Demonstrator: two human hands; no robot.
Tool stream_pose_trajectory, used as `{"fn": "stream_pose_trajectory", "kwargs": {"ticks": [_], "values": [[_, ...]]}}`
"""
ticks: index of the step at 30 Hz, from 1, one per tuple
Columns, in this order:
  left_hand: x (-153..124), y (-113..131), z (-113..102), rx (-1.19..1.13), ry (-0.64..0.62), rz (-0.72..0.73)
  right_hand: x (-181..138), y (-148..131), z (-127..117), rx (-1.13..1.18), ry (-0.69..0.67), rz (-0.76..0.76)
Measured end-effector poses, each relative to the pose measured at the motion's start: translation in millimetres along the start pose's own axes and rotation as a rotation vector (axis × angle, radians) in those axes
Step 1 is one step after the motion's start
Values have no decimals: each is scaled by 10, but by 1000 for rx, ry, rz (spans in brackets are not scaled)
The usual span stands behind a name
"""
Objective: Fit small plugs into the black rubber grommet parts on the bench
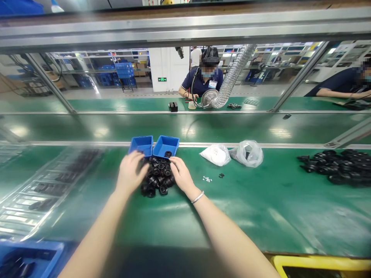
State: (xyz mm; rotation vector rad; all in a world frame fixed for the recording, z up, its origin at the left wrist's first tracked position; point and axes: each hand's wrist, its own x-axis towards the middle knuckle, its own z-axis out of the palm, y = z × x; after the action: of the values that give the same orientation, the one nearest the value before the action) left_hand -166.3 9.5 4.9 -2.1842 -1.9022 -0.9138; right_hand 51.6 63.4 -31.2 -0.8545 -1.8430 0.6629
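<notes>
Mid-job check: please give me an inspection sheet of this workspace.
Surface: glossy green tabletop.
Job's things: heap of black parts before two blue bins; one part shows in the right bin.
Clutter: two plastic bags, small white pieces, small black pieces, another black pile at right.
Hands: left hand blurred at the heap's left, grip unclear; right hand open at its right.
Cables: dark cable by the silver duct.
Surroundings: co-worker opposite; another person at right.

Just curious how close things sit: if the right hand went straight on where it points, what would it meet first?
The right hand would probably meet the right blue tray first, though depth is unclear.
</notes>
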Motion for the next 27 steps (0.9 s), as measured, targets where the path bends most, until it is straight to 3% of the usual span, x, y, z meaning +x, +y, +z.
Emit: {"fn": "stream_pose_trajectory", "kwargs": {"ticks": [4,6,11,19,24,27], "values": [[-314,424,139,23,-199,325,60,42,-74,-45,137,57],[-403,498,239,35,-230,374,70,62,-81,-79,170,88],[-426,397,337,54,-176,348,-38,56,-4,-176,174,179],[-460,346,349,77,-115,396,-144,-40,154,-111,-87,114],[-460,351,333,36,-67,434,-114,-78,73,-80,-112,144],[-465,312,334,-22,-36,446,-108,-68,-98,-83,-114,204]]}}
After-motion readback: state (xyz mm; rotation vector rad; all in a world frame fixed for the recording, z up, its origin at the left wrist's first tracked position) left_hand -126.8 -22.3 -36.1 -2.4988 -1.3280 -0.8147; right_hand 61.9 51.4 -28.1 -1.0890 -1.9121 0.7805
